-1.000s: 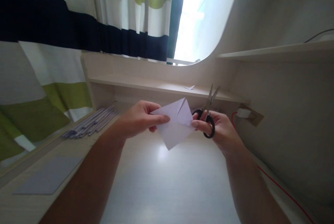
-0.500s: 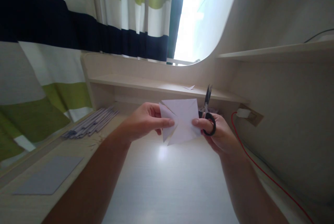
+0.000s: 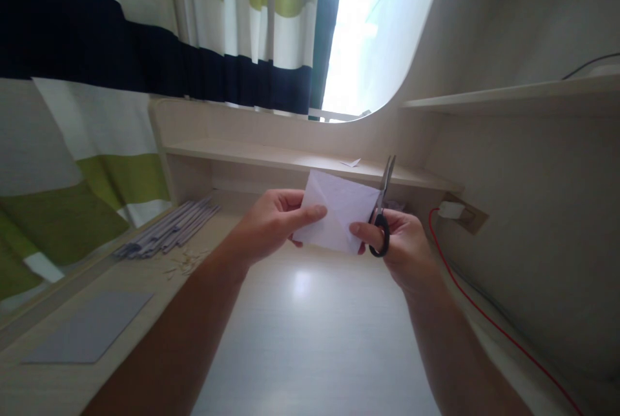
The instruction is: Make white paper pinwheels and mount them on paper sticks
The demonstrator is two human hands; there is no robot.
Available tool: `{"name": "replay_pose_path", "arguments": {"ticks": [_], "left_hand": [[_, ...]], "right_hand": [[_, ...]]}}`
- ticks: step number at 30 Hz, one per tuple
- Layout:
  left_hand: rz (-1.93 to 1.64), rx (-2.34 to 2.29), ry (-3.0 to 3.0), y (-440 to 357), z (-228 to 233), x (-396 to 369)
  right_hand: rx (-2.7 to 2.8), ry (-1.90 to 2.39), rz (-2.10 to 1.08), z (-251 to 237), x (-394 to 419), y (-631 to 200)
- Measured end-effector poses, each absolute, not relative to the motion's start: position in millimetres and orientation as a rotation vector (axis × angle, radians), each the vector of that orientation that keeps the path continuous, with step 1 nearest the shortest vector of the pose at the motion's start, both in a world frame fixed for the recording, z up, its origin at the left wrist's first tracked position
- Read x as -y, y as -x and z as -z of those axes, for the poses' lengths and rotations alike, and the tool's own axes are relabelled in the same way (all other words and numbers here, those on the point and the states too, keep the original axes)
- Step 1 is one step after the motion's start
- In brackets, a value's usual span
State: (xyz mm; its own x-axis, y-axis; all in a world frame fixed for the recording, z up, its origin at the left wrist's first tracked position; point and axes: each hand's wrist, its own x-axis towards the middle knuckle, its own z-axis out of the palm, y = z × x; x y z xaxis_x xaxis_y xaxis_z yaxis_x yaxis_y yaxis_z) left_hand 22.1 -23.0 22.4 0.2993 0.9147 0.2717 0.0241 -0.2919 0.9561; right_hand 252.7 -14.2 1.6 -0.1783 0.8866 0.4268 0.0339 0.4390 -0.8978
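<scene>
One sheet of white paper [image 3: 339, 219] is held above the desk [image 3: 310, 338], between both hands. The left hand [image 3: 271, 222] pinches its left edge; the paper covers part of those fingers. The right hand [image 3: 400, 241] pinches the right edge and grips one pair of scissors [image 3: 382, 212], blades apparently closed, pointing up. The rolled strips [image 3: 167, 232] on the left are too blurred to count. One grey sheet [image 3: 90, 335] lies flat.

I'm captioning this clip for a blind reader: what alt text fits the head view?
Two bare hands hold a white paper sheet above a pale desk; the left hand pinches its edge, the right hand also grips black-handled scissors. Rolled paper sticks lie left.
</scene>
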Motion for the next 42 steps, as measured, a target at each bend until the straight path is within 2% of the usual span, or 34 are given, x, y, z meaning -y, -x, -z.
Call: {"name": "replay_pose_path", "arguments": {"ticks": [5,15,21,26,32,42], "left_hand": [[-1.026,-0.965,-1.707,-22.6,-24.9,26.5],[-1.238,-0.952,-1.552,-20.3,-21.4,20.8],[-1.398,-1.023,-1.377,-10.1,-27.9,17.7],[-1.518,-1.043,-1.283,-5.9,-30.5,17.3],[-1.538,-1.088,-1.295,-7.6,-31.4,18.0],[-1.503,-1.136,-1.364,-12.5,-29.4,17.0]], "right_hand": [[1.482,0.84,-0.879,1.4,11.4,-253.2],[1.557,0.879,-1.182,3.3,0.0,-256.9],[1.896,1.038,-1.132,-0.7,-2.1,-269.9],[2.08,1.07,-1.232,0.4,1.6,-266.8],[2.137,1.02,-1.391,1.5,7.2,-256.4],[2.109,1.006,-1.42,1.9,7.5,-253.8]]}}
